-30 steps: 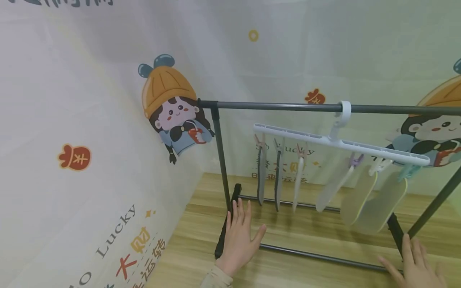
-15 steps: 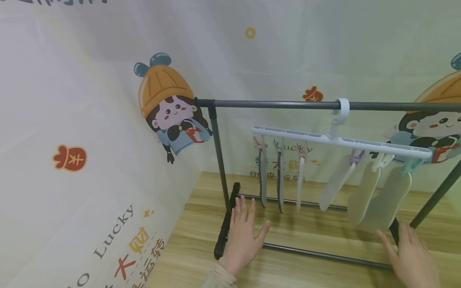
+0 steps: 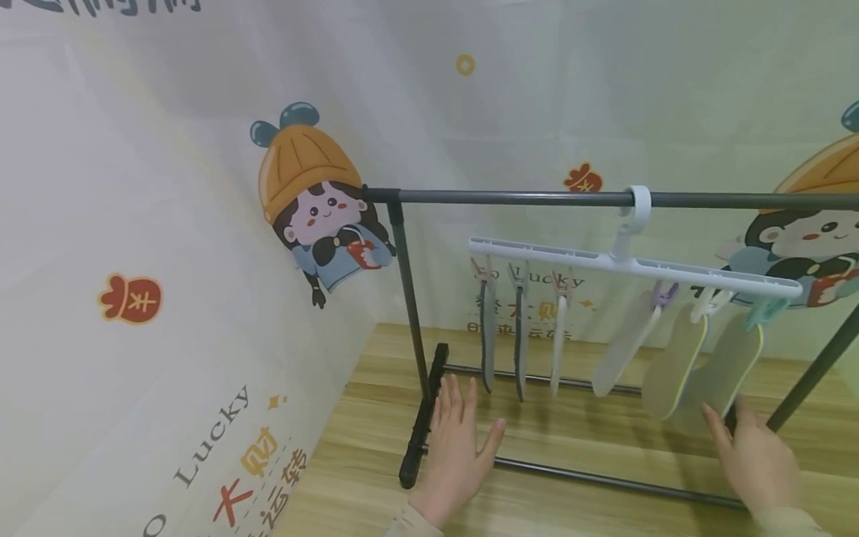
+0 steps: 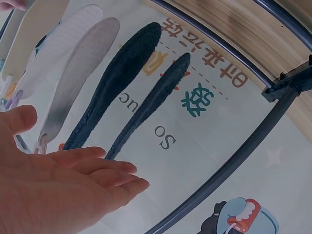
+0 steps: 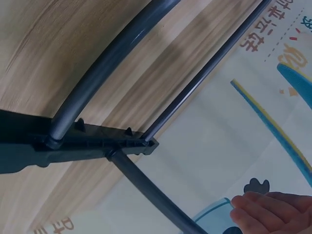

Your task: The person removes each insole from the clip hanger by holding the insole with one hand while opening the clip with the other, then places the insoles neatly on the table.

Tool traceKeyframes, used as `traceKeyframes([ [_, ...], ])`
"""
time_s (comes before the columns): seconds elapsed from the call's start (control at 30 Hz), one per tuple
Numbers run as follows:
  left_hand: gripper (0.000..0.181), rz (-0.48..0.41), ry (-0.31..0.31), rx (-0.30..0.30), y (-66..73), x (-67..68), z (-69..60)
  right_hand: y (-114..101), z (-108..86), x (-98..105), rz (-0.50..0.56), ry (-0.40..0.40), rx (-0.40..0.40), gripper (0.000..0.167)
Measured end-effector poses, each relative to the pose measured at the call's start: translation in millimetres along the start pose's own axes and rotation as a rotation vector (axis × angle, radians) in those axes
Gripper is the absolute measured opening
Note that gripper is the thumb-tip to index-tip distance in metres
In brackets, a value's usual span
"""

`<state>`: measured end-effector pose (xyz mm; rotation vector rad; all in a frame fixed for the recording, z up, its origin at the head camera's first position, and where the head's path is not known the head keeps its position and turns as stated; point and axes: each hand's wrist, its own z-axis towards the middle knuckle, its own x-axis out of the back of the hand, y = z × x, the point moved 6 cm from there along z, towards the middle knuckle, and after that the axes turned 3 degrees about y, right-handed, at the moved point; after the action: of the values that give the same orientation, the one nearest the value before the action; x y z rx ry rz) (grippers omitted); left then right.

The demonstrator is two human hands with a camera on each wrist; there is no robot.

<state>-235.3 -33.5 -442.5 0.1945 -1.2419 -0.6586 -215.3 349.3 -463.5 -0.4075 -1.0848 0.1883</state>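
A white clip hanger [image 3: 557, 256] hangs by its hook from the black rack's top rail [image 3: 510, 198]. Several insoles dangle from its pegs, among them dark fuzzy ones [image 4: 122, 73], a whitish one [image 3: 558, 347] and a yellow-edged pair at the right, including the end insole [image 3: 728, 358]. My left hand [image 3: 456, 451] is spread beside the rack's left foot, fingers straight, palm empty. My right hand [image 3: 758, 455] is at the rack's right foot, just under the end insole; whether its thumb touches that insole I cannot tell. In the right wrist view its fingers [image 5: 263, 212] look relaxed and hold nothing.
The rack's left foot [image 3: 419, 436] and lower crossbar [image 3: 604, 477] stand on a wood-grain surface [image 3: 362, 418]. A printed white cloth [image 3: 168, 186] covers the wall behind and to the left. The right upright [image 3: 819, 365] slants beside my right hand.
My right hand has moved up and slightly left, from the rack's right foot towards the end insole. The insoles shift slightly. My left hand stays nearly in place.
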Motion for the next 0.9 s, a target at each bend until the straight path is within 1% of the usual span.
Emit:
traceKeyframes([
  [0.17,0.077,-0.011,-0.001,-0.010,1.7,-1.0,-0.1,-3.2,0.5,-2.2,0.014,0.034,0.003,0.064],
  [0.27,0.076,-0.013,0.010,-0.019,2.7,0.0,-0.1,-3.8,0.3,-2.6,0.022,0.043,0.001,0.058],
  [0.4,0.074,-0.010,0.022,-0.015,2.0,0.3,-1.4,-3.7,1.3,-3.8,0.022,0.012,-0.020,0.055],
  [0.53,0.072,-0.027,0.023,-0.008,2.8,-1.2,-2.0,-3.0,0.6,-4.0,0.021,-0.015,-0.027,0.055],
  [0.73,0.070,-0.061,0.013,0.000,4.2,-3.2,-1.9,-3.0,-4.7,-3.6,0.024,0.001,-0.020,0.049],
  [0.9,0.069,-0.063,0.023,-0.009,7.6,-3.9,-1.3,-3.3,-7.6,-3.6,0.026,0.020,-0.013,0.045],
])
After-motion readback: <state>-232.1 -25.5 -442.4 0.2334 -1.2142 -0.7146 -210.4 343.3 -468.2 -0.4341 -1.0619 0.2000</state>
